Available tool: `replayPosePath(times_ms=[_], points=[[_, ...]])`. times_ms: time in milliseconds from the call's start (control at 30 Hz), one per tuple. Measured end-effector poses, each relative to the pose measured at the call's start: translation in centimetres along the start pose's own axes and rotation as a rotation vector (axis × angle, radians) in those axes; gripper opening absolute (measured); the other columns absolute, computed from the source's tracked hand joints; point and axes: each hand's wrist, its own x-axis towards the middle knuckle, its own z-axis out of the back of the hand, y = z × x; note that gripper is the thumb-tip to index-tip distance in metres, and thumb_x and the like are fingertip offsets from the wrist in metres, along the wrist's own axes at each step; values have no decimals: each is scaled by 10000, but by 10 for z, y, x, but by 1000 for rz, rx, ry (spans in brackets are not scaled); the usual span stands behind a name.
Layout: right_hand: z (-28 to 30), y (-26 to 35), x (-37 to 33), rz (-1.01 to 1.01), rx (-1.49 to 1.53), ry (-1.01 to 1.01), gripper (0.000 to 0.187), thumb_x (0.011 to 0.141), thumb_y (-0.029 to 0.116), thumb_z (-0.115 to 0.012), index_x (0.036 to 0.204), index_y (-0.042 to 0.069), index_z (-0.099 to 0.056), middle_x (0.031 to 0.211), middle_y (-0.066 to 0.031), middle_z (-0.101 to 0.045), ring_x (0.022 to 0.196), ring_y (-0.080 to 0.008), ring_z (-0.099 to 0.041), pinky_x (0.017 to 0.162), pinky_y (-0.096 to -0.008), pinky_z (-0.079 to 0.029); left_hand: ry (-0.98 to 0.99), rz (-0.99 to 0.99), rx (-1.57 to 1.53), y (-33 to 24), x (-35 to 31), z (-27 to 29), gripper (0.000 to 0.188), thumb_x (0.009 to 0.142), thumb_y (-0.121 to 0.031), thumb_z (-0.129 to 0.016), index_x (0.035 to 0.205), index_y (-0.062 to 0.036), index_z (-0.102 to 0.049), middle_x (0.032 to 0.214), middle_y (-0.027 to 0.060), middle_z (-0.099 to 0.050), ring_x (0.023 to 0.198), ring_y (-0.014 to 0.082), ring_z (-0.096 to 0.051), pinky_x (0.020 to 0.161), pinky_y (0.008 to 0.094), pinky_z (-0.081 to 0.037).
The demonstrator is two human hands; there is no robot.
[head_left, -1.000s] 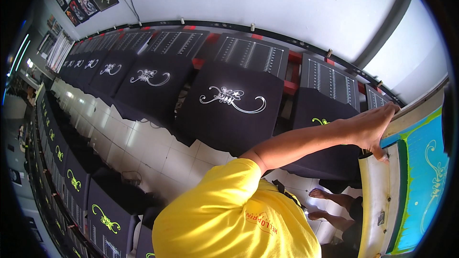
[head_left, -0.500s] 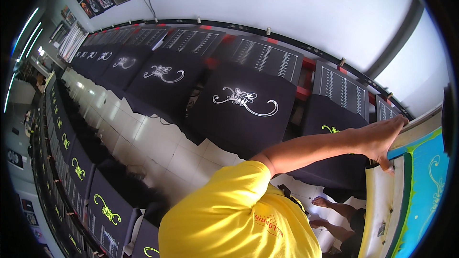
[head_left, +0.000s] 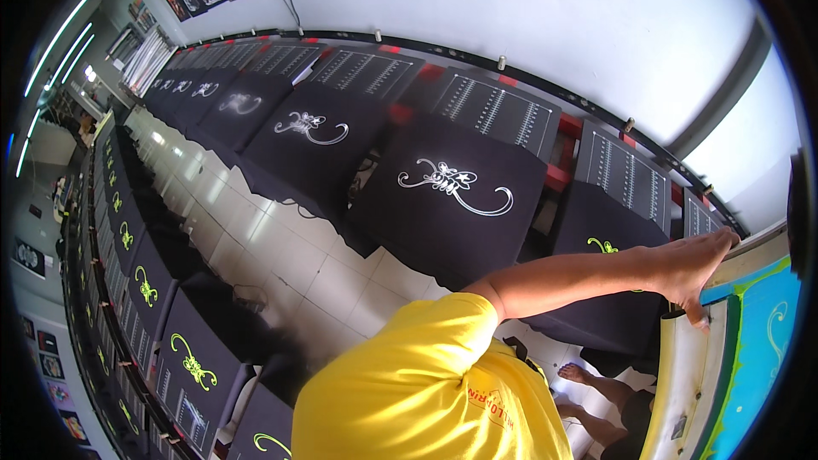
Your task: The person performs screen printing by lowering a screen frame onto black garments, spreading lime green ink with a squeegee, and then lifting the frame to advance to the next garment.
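My left arm, in a yellow sleeve (head_left: 409,341), stretches to the right. My left hand (head_left: 703,268) grips the upper edge of a screen-printing frame (head_left: 692,375), its thumb over the pale side and its other fingers partly hidden. The frame's blue mesh (head_left: 771,336) has a curled design and lime-green ink along its border. Below my forearm, a black T-shirt (head_left: 588,298) with a lime-green print lies on a board, partly covered by the arm. Left of it, another black T-shirt (head_left: 443,234) carries a white curled print. My right hand is out of view.
More printed black shirts (head_left: 311,153) line the boards along the wall, beneath a black rail (head_left: 503,64). A second row of lime-printed shirts (head_left: 183,324) runs at left. Tiled floor (head_left: 281,255) lies between them. Bare legs (head_left: 605,396) show beside the frame.
The view has turned slightly left, so the scene sits a little further right and lower. My left hand stays on the frame.
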Motion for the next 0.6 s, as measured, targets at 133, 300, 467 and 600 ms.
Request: replayPosePath(times_ms=[133,300,467,600], points=[[-7,2,0,4,5,10,1021,688,526,-801,1447,-15,-383,1407,-233,-467,1262,-350,-492,1054,-458,-418,22,11,12,-1,1,2,1123,479,-337,-980,1272,108,-321,1129,225,-453,1098,364,-496,999,401,-410],[-10,1,-1,-3,7,14,1021,693,537,-794,1445,-18,-384,1407,-238,-467,1260,-355,-494,1052,-463,-421,34,-14,16,0,3,2,1146,484,-353,-976,1288,124,-313,1144,233,-453,1123,376,-492,1031,402,-401],[-14,3,-2,1,13,23,1021,697,548,-788,1443,-22,-384,1407,-243,-466,1258,-360,-496,1050,-468,-424,22,-7,18,1,2,2,1142,482,-348,-975,1291,117,-315,1154,232,-455,1125,374,-496,1034,405,-399],[-17,4,-1,4,16,23,1022,701,556,-783,1441,-24,-384,1407,-247,-465,1257,-363,-497,1049,-471,-426,24,0,7,-1,2,3,1119,483,-342,-974,1280,98,-323,1151,226,-457,1124,371,-499,1022,402,-403]])
